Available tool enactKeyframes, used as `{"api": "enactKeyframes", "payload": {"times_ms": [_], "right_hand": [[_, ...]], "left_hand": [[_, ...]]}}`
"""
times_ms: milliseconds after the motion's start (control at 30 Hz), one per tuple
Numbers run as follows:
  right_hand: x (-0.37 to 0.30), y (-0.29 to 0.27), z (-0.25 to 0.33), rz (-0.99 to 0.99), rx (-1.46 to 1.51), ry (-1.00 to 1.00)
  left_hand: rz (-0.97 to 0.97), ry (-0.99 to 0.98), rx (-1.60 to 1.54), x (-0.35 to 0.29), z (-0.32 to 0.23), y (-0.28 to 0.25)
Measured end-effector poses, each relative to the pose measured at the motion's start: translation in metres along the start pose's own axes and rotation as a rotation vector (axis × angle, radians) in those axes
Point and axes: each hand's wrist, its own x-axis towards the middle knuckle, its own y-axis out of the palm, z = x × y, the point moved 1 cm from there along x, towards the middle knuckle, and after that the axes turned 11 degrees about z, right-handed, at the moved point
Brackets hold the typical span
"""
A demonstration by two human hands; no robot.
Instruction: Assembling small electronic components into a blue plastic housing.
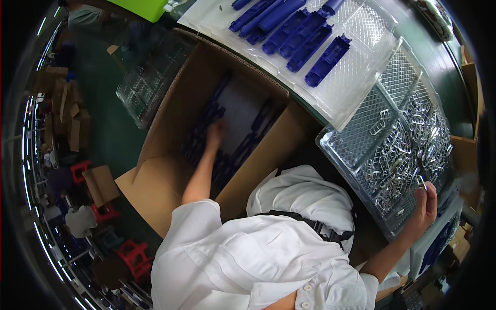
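Observation:
My left hand [217,134] reaches down into a deep cardboard box [173,98], over many blue plastic parts lying along its inner sides. Its fingers are in shadow, so whether they grip a part is hidden. On the right, my right hand [424,205] pinches a small shiny metal clip [420,182] between thumb and fingers. That hand is above the near right part of a clear plastic tray [351,164], where a heap of loose metal clips [392,150] lies. Long blue plastic shells [328,60] rest in a row on a white translucent tray [356,95] beyond the box.
A bright green bin [142,6] stands at the far left. Beside the box's left wall is an empty-looking clear tray [142,90]. Red stools [135,258] and an open carton [101,185] are on the floor to the left. A bag with blue parts [439,240] sits by my right forearm.

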Motion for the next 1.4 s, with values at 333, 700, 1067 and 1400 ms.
{"api": "enactKeyframes", "payload": {"times_ms": [333,700,1067,1400], "right_hand": [[-0.009,0.012,0.031,-0.134,-0.108,0.088],[-0.031,0.026,0.044,-0.153,0.309,0.13],[-0.043,-0.001,0.054,-0.097,0.418,0.081],[-0.071,-0.034,0.094,-0.087,-0.12,-0.357]], "left_hand": [[0.113,0.064,0.253,0.1,-0.062,0.179],[0.129,-0.135,-0.517,0.049,-0.093,0.021],[0.808,0.201,-1.191,-0.09,-0.399,-0.053],[1.48,0.277,-0.865,-0.154,-0.579,0.08]]}}
